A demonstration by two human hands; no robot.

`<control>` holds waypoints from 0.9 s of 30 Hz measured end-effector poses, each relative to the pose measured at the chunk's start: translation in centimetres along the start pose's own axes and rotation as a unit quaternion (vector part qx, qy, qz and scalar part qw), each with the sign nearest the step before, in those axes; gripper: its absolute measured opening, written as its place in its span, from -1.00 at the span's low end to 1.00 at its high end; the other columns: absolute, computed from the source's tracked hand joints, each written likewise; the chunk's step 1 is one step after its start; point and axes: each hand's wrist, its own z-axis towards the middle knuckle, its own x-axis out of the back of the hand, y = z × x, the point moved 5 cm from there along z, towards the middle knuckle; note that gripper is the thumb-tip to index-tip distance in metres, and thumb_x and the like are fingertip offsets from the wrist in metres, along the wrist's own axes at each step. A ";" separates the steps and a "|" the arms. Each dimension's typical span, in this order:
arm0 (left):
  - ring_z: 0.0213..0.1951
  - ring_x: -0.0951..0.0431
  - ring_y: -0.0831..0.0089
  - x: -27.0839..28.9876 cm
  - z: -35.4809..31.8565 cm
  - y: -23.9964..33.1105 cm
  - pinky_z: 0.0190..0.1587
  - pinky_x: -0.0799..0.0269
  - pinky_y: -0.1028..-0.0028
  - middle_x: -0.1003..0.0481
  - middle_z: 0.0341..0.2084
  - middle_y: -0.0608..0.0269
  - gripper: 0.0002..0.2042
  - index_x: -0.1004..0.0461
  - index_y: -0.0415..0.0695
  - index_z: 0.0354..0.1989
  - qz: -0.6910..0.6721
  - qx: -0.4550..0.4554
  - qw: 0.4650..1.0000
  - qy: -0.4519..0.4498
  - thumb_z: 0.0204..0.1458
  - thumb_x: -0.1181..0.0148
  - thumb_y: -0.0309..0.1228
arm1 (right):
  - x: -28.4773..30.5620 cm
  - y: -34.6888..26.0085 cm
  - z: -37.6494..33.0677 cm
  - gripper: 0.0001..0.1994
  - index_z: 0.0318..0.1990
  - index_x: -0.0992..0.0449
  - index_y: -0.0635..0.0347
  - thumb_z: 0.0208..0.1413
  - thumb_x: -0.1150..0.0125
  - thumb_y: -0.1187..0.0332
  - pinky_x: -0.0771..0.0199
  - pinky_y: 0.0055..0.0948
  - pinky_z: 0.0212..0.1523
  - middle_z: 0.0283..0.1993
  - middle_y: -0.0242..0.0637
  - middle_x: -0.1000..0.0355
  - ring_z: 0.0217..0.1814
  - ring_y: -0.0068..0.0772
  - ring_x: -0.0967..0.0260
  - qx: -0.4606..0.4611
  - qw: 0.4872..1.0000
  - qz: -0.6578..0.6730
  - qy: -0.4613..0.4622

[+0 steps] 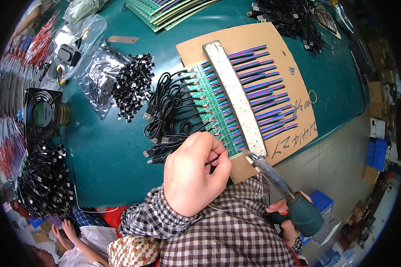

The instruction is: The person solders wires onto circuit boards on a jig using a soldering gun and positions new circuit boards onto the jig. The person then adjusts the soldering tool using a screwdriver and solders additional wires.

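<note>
My left hand (194, 171) is closed in a pinch around a thin black cable (212, 160), at the near end of a green circuit board strip (217, 116). My right hand (289, 232) grips a soldering iron (304, 214) by its dark green handle, which hides part of the fingers. The iron's tip is at the strip's near end, close to my left fingertips. Black USB cables (161, 127) run from the strip's left side, several with small wires on the pads. Multicoloured ribbon wires (272, 104) extend to the right, and a long metal bar (236, 95) lies across them.
Brown cardboard (294, 71) lies under the strip on the green table (116, 164). Small black connectors (131, 84) are heaped left, near a small fan (43, 113) and cable bundles (44, 182). More green boards (165, 11) and black cables (294, 20) lie at the back. Another person sits lower left.
</note>
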 end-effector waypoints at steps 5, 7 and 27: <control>-0.59 -0.37 0.68 0.0 0.2 0.1 -0.58 -0.29 0.66 -0.41 -0.59 0.30 -0.92 -0.42 -0.27 -0.50 0.010 -0.008 1.000 -0.010 -0.15 -0.21 -0.61 | 0.5 -0.3 0.3 -0.50 -0.19 -0.50 0.17 -0.08 -0.36 -0.08 -0.34 -0.41 -0.22 -0.32 -0.42 -0.53 -0.30 -0.43 -0.41 0.042 0.991 -0.118 -0.037; -0.60 -0.38 0.68 0.0 0.2 0.1 -0.58 -0.29 0.67 -0.41 -0.60 0.29 -0.92 -0.42 -0.27 -0.51 0.015 -0.010 1.000 -0.007 -0.15 -0.21 -0.61 | 0.6 -0.2 0.3 -0.51 -0.19 -0.53 0.17 -0.08 -0.35 -0.08 -0.35 -0.39 -0.21 -0.31 -0.41 -0.53 -0.30 -0.39 -0.40 0.040 0.986 -0.149 -0.067; -0.59 -0.39 0.70 -0.1 0.3 0.2 -0.57 -0.29 0.68 -0.39 -0.59 0.29 -0.93 -0.43 -0.28 -0.52 0.037 -0.008 0.999 -0.013 -0.16 -0.21 -0.63 | 0.3 0.4 0.4 -0.55 -0.38 -0.47 0.30 -0.13 -0.45 0.05 -0.62 -0.32 -0.26 -0.38 -0.21 -0.39 -0.36 -0.37 -0.47 0.130 0.964 -0.222 -0.068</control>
